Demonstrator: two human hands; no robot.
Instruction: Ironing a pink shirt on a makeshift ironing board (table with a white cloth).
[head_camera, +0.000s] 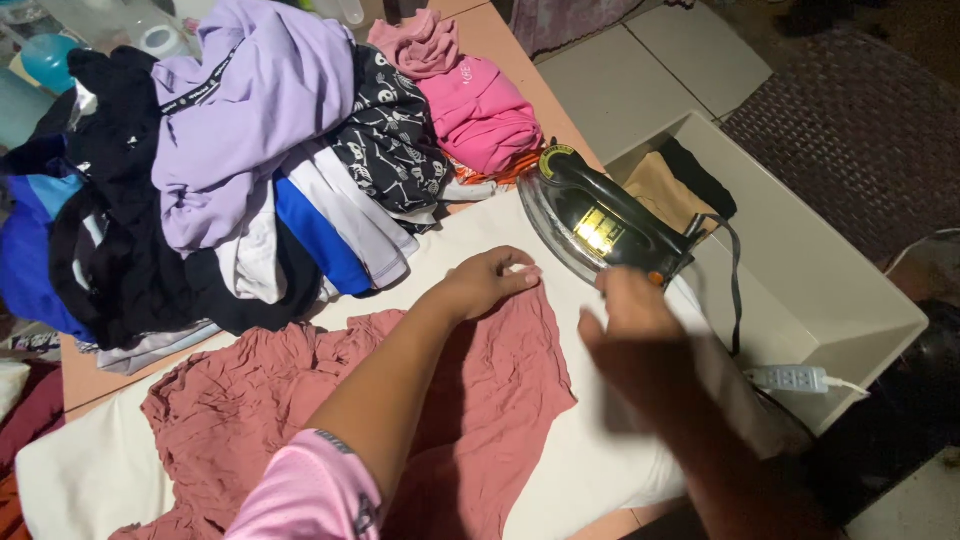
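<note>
While the left hand (490, 280) presses flat, fingers spread, on the wrinkled pink garment (300, 400), the blurred right hand (630, 330) hovers open near the black iron (600, 220).

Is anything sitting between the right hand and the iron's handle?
Nothing visible. The right hand, blurred, is just short of the iron, with only bare white pad under the gap. The left hand presses the pink garment, off to the side.
</note>
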